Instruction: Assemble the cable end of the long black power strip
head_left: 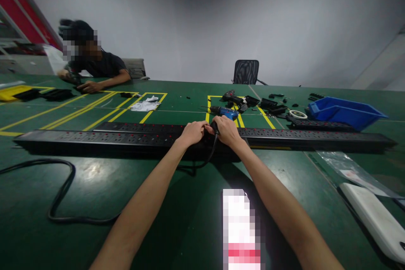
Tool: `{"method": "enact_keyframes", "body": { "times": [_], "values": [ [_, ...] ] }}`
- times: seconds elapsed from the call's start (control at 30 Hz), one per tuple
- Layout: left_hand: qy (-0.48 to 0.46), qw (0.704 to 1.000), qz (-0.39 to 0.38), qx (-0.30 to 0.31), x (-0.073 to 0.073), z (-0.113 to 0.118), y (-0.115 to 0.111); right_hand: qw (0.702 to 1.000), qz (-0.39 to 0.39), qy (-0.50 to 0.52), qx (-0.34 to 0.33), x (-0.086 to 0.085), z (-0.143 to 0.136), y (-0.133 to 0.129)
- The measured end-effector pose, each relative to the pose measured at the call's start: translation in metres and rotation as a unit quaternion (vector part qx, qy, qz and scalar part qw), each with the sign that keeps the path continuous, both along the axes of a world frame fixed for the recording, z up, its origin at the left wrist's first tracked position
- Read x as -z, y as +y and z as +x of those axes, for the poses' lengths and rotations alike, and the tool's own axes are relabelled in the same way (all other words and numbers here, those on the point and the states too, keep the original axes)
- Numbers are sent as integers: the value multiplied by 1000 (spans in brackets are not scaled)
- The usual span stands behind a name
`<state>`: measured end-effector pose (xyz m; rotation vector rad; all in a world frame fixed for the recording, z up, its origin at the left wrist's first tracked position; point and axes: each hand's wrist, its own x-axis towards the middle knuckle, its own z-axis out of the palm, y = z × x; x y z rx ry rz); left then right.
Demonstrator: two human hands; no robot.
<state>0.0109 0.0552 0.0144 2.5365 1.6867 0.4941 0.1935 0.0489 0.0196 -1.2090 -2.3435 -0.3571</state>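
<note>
Long black power strips point(95, 138) with rows of sockets and small red marks lie across the green table. At their middle, my right hand point(225, 130) is closed round the black cable end point(215, 127). My left hand point(194, 132) rests on the strip just left of it, fingers bent together and fingertips close to the cable end; what they hold, if anything, is hidden. From there the black cable point(212, 152) hangs down in front of the strip and runs left over the table. Just behind my hands lies a blue power drill point(228, 112).
A blue bin point(343, 112), tape roll point(298, 114) and black parts stand at the back right. A white device point(373, 219) and plastic bag point(354, 171) lie right. Cable loops point(72, 177) cross the left. Another person point(101, 65) sits back left.
</note>
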Motion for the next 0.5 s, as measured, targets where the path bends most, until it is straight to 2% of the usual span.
{"method": "enact_keyframes", "body": {
  "times": [0.17, 0.23, 0.37, 0.5],
  "values": [
    [-20, 1000, 2, 0, -1, 3, 0, 995, -70, 53, 40, 1, 8, 1],
    [-26, 1000, 3, 2, -1, 3, 0, 993, -99, 62, 33, -2, 11, 1],
    [-45, 999, -2, 5, -1, 2, 0, 984, -168, 62, -17, -15, 23, 3],
    [-65, 998, -2, 15, -1, 1, 0, 971, -237, 42, -12, -31, 43, 5]
  ]
}}
